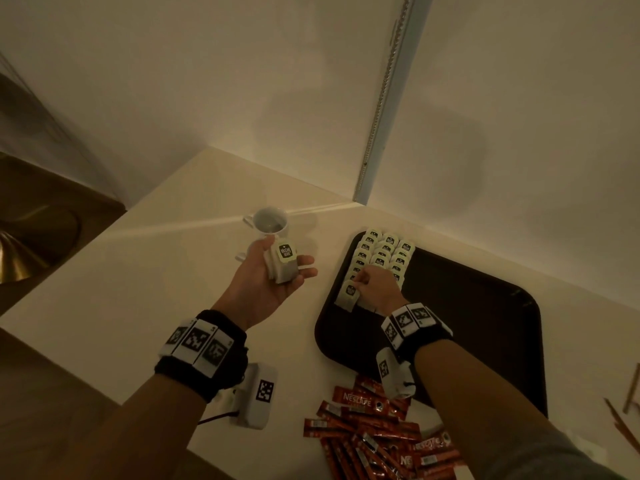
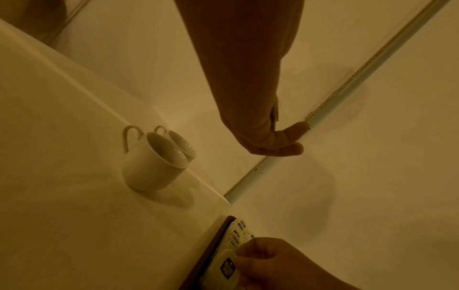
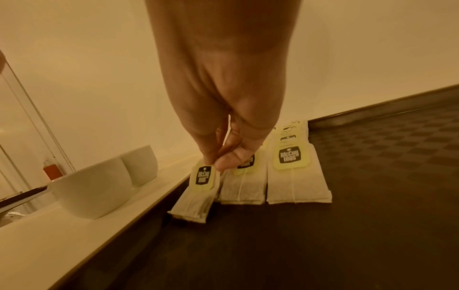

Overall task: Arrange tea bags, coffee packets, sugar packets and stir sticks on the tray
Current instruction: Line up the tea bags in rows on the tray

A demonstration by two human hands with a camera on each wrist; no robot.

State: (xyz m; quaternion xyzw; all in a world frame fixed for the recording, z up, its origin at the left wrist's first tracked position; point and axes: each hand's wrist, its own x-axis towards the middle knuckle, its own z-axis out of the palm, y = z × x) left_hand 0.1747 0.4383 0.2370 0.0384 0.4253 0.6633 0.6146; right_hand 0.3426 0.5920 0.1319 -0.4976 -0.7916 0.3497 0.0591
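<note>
My left hand [image 1: 290, 255] is turned palm up beside the tray and holds a small stack of tea bags [image 1: 281, 270], thumb on top. My right hand [image 1: 357, 283] pinches the yellow tag of one tea bag [image 1: 347, 296] at the near end of the left row. In the right wrist view that tea bag [image 3: 196, 200] hangs tilted with its lower end on the dark tray [image 3: 360, 215], held by my right hand [image 3: 215, 165]. Three rows of overlapping tea bags [image 1: 384, 254] fill the tray's [image 1: 485, 323] far left corner. Red coffee packets [image 1: 374, 434] lie piled on the counter near me.
A white cup [image 1: 270, 221] stands on the counter against the wall, left of the tray. A white marker block [image 1: 258, 396] lies under my left wrist. Brown stir sticks [image 1: 623, 417] lie at the right edge. The counter ends on the left, with a lower wooden surface beyond.
</note>
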